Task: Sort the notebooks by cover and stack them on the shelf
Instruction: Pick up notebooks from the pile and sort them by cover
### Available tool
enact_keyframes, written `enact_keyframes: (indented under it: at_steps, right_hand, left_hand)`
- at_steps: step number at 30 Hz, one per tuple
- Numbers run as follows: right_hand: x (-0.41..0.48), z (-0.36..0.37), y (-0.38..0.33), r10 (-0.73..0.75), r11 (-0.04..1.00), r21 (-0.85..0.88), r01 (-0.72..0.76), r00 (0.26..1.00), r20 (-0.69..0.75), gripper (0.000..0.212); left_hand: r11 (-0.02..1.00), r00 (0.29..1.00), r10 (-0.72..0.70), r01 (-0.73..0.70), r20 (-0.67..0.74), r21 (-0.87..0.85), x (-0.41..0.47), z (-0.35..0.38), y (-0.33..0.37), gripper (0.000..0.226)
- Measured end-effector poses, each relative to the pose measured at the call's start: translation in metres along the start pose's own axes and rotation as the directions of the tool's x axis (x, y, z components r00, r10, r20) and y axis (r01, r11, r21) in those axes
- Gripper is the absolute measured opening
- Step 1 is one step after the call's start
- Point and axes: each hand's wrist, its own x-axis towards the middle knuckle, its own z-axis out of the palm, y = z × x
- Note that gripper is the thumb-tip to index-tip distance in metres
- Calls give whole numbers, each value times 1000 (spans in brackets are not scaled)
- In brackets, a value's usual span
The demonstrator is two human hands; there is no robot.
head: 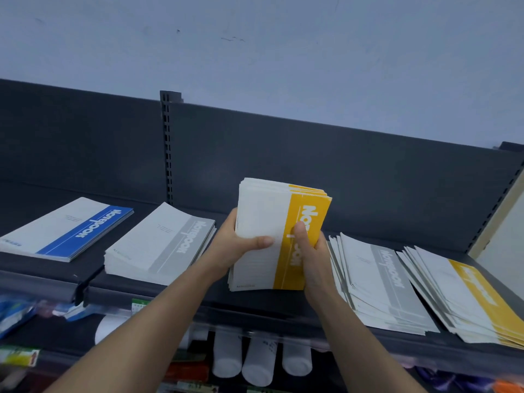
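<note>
We grip the yellow notebook stack mid-frame, left hand and right hand clamping opposite edges, likely squaring it. Blue stack and grey stack sit sorted on the shelf, left.

Middle notebooks white, yellow band; left stack blue band; shelf dark grey

I count five notebook stacks: one blue stack at nine o'clock; two grey, left grey stack at eight, right grey stack at five; two yellow, held yellow stack in my left hand and right hand, far yellow stack at four. Three white rolls at six.
</note>
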Motion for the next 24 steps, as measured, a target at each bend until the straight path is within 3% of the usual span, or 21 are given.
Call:
enact_keyframes:
  at_steps: [1, 3, 4, 6, 8, 10, 12, 15, 21, 22, 24]
  right_hand:
    - [0, 2, -4, -49, 997, -59, 47, 998, -39, 68]
    - [2, 7, -19, -290, 916, -335, 223, 943, -166, 80]
    - [3, 9, -30, -465, 793, -512, 331, 871, -157, 87]
    - [8, 15, -52, -694, 415, -771, 483, 716, 76, 86]
    - [12, 23, -72, -631, 132, -842, 523, 699, 335, 83]
    - [16, 27, -85, -435, -6, -841, 541, 756, 489, 88]
    - [18, 27, -86, -304, -50, -822, 567, 776, 553, 91]
    - [17, 27, -84, -371, -8, -828, 560, 768, 522, 91]
    - [15, 25, -85, -296, -28, -796, 604, 756, 584, 83]
    - [15, 23, -83, -325, 10, -786, 619, 745, 582, 85]
    - [13, 16, -76, -496, 209, -763, 612, 738, 457, 85]
  left_hand:
    - [1000, 1000, -16, 16, -1, 4, 0, -1, -2, 89]
    - [999, 999, -35, 35, -3, 5, -2, -1, -5, 87]
    - [999, 999, -40, 40, -5, 2, -2, -1, -5, 85]
    - [999, 999, -42, 42, -11, -2, -3, -1, -5, 79]
    - [1000, 1000, -26, 26, -2, -13, -4, -2, -5, 75]
    - [1000, 1000, -16, 16, 9, -13, -6, -2, -5, 72]
    - [1000, 1000, -3, 3, 29, -2, -7, -3, -6, 73]
    - [999, 999, 0, -1, 46, 34, -8, -6, -5, 77]
    - [998, 998, 35, -38, 54, 49, -10, -2, 3, 86]
    - [998, 998, 47, -49, 50, 38, -9, -1, 4, 86]
    - [998, 998, 62, -62, 17, 26, -11, 1, 6, 80]
